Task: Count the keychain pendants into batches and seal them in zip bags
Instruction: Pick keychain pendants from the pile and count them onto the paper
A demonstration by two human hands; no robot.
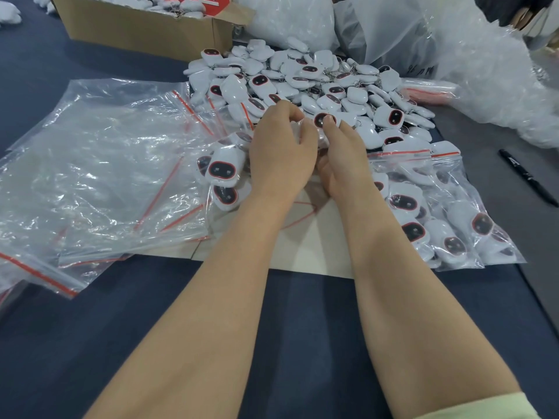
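A big heap of white keychain pendants (305,83) with dark red-rimmed faces lies at the middle back of the table. At its near edge my left hand (279,152) curls its fingers around several pendants. My right hand (341,155) is beside it, fingers pinching a face-up pendant (322,120). Just left of my left hand sits a zip bag (223,173) partly filled with pendants. A filled zip bag (438,216) with a red strip lies to the right of my right hand.
Several empty zip bags (99,164) spread over the left of the dark blue table. A cardboard box (145,28) of pendants stands at the back left. Crumpled plastic wrap (472,65) fills the back right. A black marker (527,176) lies at the right edge. A cardboard sheet (305,246) lies under my forearms.
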